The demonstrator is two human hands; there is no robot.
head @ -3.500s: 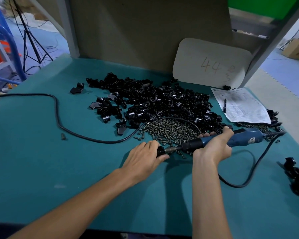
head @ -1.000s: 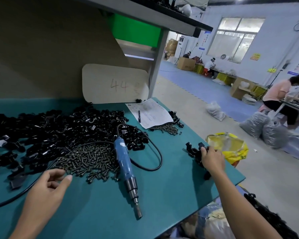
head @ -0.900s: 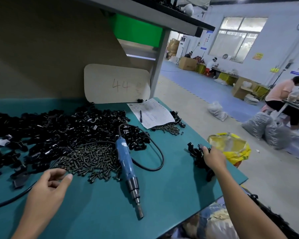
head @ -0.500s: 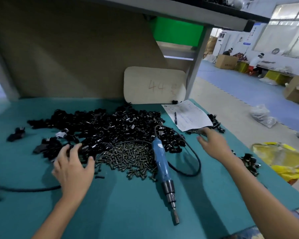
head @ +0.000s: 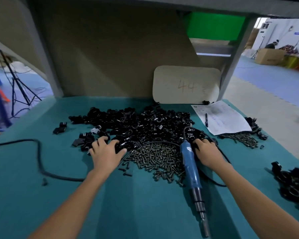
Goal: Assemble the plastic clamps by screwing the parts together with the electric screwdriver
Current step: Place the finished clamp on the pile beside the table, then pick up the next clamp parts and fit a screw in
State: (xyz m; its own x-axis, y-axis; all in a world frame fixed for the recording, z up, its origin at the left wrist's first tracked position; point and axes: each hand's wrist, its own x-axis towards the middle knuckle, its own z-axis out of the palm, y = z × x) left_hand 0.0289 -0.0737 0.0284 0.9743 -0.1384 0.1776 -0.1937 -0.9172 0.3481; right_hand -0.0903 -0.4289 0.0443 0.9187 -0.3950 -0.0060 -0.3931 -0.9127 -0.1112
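- Half a second ago my right hand (head: 206,153) was over by the white paper sheet (head: 221,118). Now it has come back to the big heap of small black plastic clamp parts (head: 145,125), just beside the rear end of the blue electric screwdriver (head: 191,169).
- My left hand (head: 105,153) stays at the left front edge of the same heap. Its fingers are spread wide and rest on the pieces.
- The right fingers reach down into the parts and their tips are hidden, so I cannot tell if they hold one.
- I judge that a new clamp is starting: both hands search for parts, and no screw is taken yet from the heap of dark metal screws (head: 155,157) between them.
- The screwdriver lies flat on the teal table mat (head: 136,209), free of both hands, as before.
- Its long axis runs from the heap toward me, leaning a little to my right.
- The metal bit points to the near edge, and the cable end points away.
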